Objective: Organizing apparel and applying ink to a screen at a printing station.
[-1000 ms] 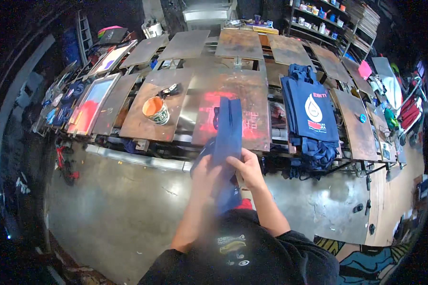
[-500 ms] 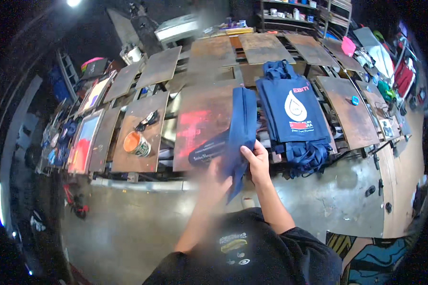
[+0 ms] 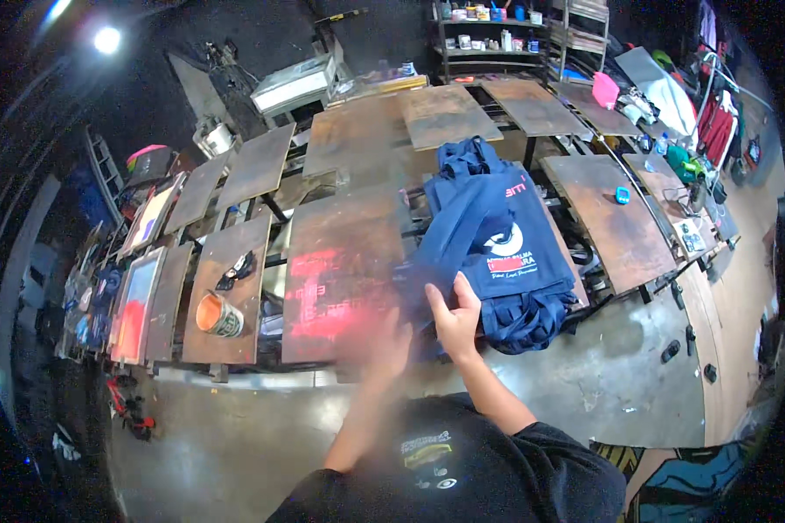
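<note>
The person's right hand (image 3: 456, 322) holds a navy bag (image 3: 469, 216) slanting over stacked bags (image 3: 545, 235), partly covering red and white lettering (image 3: 513, 260); the blurred left hand's (image 3: 391, 344) grip, I cannot tell.

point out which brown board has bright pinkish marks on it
The front board just left of the blue bag stack: bright pinkish marks cover much of it. Boards under the orange-stained tub and the small blue gadget lack such patches.

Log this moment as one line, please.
Right hand: touching navy fabric; left hand: blurred, grip unclear; fabric: overlapping stacked navy bags; orange-stained tub: on board
</note>
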Available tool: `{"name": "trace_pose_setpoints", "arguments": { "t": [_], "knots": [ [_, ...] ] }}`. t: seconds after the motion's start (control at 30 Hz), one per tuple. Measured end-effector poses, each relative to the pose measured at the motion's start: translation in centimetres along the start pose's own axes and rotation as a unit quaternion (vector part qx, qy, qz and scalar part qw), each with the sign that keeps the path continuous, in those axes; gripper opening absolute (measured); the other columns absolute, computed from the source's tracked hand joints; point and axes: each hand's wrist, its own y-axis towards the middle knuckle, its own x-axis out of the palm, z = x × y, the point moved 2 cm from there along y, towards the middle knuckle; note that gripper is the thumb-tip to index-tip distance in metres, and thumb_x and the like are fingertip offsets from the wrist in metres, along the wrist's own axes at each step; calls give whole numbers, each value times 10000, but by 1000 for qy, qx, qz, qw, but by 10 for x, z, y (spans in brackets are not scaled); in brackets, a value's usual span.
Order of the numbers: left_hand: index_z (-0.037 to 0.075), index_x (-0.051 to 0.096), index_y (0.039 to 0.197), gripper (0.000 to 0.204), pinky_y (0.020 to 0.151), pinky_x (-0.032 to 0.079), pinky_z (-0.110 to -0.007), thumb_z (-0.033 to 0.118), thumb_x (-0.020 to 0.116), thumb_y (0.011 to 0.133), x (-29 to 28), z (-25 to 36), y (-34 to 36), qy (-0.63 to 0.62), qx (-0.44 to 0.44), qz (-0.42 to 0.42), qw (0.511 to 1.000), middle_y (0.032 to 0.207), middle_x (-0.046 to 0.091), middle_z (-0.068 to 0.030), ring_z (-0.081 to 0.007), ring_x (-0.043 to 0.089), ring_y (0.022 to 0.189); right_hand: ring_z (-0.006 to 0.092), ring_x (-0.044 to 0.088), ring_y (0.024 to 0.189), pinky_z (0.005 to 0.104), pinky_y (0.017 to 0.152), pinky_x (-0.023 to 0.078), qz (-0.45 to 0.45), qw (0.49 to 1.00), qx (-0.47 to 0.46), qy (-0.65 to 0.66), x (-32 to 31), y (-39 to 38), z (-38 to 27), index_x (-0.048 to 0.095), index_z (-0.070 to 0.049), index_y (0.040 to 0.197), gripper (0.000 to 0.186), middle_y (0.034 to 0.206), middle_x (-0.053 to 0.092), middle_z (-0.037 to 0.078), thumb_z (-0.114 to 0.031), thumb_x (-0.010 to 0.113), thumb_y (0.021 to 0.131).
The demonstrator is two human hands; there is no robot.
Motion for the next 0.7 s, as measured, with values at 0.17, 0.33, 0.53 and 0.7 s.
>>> {"name": "trace_pose_setpoints", "arguments": {
  "t": [0.17, 0.33, 0.53, 0.7],
  "knots": [
    [-29, 492, 1497, 467, 1104, 450, -321, -32, 506, 1030, -25, -30, 10, 36, -36, 71, 996, 1388, 623, -119, -182, 581, 1259, 312, 643, 1189, 389, 1043, 493, -98, 987, -74, -101, 28, -2, 18, 592, 47, 1367, 542, 1311, 655, 214, -103, 767, 877],
    [7, 506, 1477, 427, 1066, 475, -332, -14, 484, 1050, -54, -102, 17, 26, -83, 164, 983, 1361, 625, -106, -187, 589, 1236, 381, 602, 1275, 445, 1113, 459, -278, 954, -33, -107, 69, -6, 60, 563, -12, 1468, 676, 1361, 642, 229, -221, 789, 866],
    [13, 573, 1422, 402, 1024, 490, -329, -7, 493, 1028, -116, -159, -38, -42, -198, 244, 948, 1319, 659, -110, -192, 615, 1215, 388, 611, 1288, 433, 1093, 478, -441, 893, 53, -77, 123, -39, 97, 582, -33, 1459, 651, 1386, 644, 240, -310, 781, 905],
    [-1, 590, 1412, 439, 1055, 495, -333, -57, 454, 998, -140, -116, -71, -95, -272, 276, 917, 1327, 675, -100, -172, 632, 1206, 168, 728, 956, 347, 805, 595, -453, 870, 197, -11, 138, -48, 114, 698, -16, 1307, 414, 1144, 765, 144, -208, 750, 945]
  ]
}}
